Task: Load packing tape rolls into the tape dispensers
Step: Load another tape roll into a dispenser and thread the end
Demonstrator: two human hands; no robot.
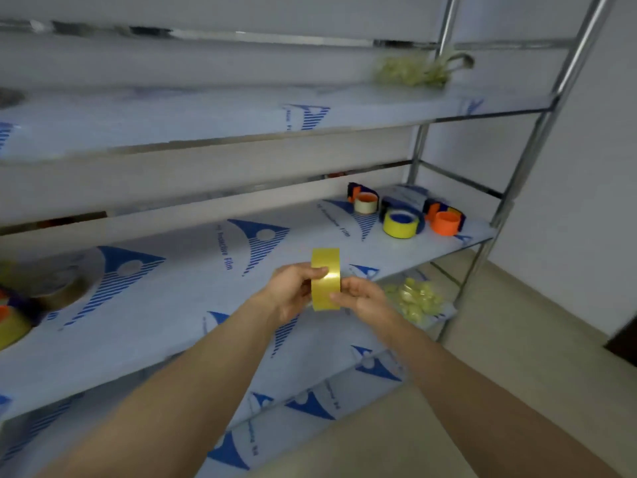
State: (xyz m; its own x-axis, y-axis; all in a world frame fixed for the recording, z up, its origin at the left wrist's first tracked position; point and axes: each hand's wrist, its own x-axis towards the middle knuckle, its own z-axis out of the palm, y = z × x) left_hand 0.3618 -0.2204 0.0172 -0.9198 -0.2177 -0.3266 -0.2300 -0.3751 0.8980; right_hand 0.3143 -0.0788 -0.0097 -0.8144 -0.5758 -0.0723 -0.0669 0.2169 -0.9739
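A yellow packing tape roll (325, 262) stands on edge in the air above the middle shelf (193, 305). My left hand (293, 291) grips its left side with fingers curled over the tape band. My right hand (362, 296) pinches the roll's lower right side. At the shelf's far right lie three blue tape dispensers: one with a pale roll (364, 201), one with a yellow roll (401, 224), one with an orange core (446, 220). A further dispenser with a yellowish roll (13, 322) shows blurred at the left edge.
A large brownish tape roll (58, 284) lies at the shelf's left. Crumpled yellowish tape scraps sit on the lower shelf (415, 300) and on the upper shelf (413, 70). Steel rack posts (537, 139) rise at the right; beige floor lies beyond.
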